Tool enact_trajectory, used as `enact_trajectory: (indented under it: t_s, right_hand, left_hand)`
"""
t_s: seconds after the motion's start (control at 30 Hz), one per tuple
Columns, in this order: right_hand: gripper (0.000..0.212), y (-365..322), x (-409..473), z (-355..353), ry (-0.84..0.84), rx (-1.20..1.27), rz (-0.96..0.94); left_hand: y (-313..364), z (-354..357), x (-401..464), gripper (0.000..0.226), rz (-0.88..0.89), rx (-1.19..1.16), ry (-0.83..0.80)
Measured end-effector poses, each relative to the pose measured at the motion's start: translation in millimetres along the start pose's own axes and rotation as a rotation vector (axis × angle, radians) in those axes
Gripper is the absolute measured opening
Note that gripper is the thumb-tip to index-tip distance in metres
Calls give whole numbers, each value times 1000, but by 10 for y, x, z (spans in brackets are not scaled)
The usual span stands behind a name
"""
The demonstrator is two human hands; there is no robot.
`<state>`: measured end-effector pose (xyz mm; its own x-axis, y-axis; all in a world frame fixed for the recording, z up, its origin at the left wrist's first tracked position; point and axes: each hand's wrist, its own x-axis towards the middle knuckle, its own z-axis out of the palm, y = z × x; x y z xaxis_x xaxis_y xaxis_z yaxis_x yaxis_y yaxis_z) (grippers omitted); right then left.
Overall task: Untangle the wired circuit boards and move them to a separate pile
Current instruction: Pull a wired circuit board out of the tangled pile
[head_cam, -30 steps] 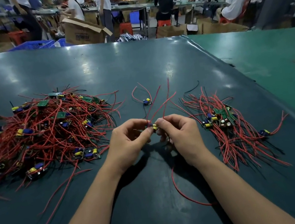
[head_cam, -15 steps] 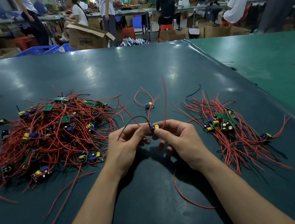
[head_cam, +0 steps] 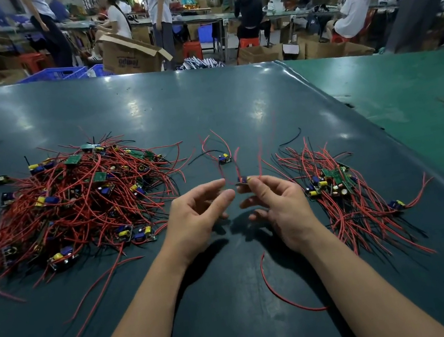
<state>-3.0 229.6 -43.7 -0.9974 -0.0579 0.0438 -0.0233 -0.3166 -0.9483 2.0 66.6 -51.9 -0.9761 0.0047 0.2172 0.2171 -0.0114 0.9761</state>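
Note:
A big tangled heap of red-wired circuit boards [head_cam: 74, 205] lies at the left of the dark table [head_cam: 204, 106]. A smaller sorted pile [head_cam: 335, 187] lies at the right. My right hand [head_cam: 277, 206] pinches one small board [head_cam: 243, 180] between thumb and fingertips, its red wires sticking up. My left hand [head_cam: 196, 216] hovers just left of it with fingers relaxed and loosely spread, holding nothing. One single board [head_cam: 224, 158] lies on the table beyond my hands.
A loose red wire [head_cam: 283, 296] curves on the table under my right forearm. A short black wire [head_cam: 292, 137] lies beyond the right pile. A green table [head_cam: 408, 96] adjoins at the right. People and cardboard boxes [head_cam: 131, 55] stand beyond the far edge.
My left hand has let go of the board's black wire and drawn slightly away to the left. The right hand keeps the board pinched.

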Motion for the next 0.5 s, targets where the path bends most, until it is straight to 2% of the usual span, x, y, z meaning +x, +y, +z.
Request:
enact_trajectory:
  t_s: [0.03,0.13,0.23,0.3,0.37,0.5]
  right_hand:
    - [22,-2,-14,8,-46,-49,-5]
    - [26,-13,-51,42,-105,-173,-23]
    - [23,-26,-63,54,-96,-208,-13]
    - [11,-20,-63,65,-81,-230,-25]
    - [3,-10,-61,78,-46,-211,-41]
    - [4,-11,-40,83,33,-35,-33]
  left_hand:
    - [8,2,-3,28,22,25,-12]
    - [0,-13,5,11,75,75,2]
    - [-35,-25,24,12,71,59,37]
    - [-47,-21,37,12,45,48,52]
    - [-57,-22,50,11,3,8,79]
    - [-66,-16,60,11,-35,-6,105]
